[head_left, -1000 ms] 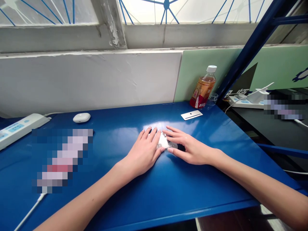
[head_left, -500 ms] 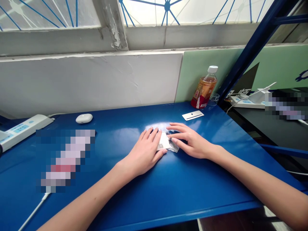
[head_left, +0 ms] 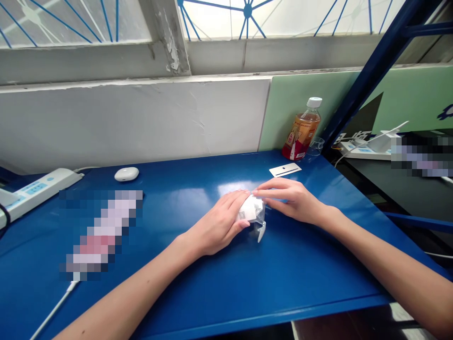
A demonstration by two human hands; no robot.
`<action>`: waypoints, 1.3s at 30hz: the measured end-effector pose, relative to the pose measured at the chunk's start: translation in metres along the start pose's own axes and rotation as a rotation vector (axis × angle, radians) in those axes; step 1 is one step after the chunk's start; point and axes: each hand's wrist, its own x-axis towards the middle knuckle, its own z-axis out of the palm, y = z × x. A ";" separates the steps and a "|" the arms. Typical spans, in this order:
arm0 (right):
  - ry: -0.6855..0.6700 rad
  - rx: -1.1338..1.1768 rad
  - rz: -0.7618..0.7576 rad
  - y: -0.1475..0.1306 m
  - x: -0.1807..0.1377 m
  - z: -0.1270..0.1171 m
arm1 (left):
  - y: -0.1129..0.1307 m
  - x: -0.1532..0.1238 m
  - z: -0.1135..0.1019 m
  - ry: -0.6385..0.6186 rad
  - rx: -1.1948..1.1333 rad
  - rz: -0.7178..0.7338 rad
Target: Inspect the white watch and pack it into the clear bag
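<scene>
Fingers of the left hand (head_left: 219, 224) close around a white, clear-wrapped packet (head_left: 250, 208), which I see left of and nearer than the drink bottle (head_left: 300, 136); the right hand (head_left: 292, 200) touches it, possibly pinching, I cannot tell.

1. The blue desktop (head_left: 226, 293) looks like painted metal, smooth and glossy enough to mirror the daylight.
2. That small packet (head_left: 252, 208) shows white, paper-like stuff in clear, crinkled, shiny plastic.
3. The earbud case (head_left: 126, 174): smooth, glossy white plastic.
4. The drink bottle (head_left: 302, 130): clear, smooth, shiny plastic.
5. The window post (head_left: 171, 45): rough, its paint flaking.
</scene>
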 end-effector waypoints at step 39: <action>-0.180 -0.130 0.149 -0.005 -0.001 0.005 | -0.002 0.000 -0.002 -0.012 0.100 -0.103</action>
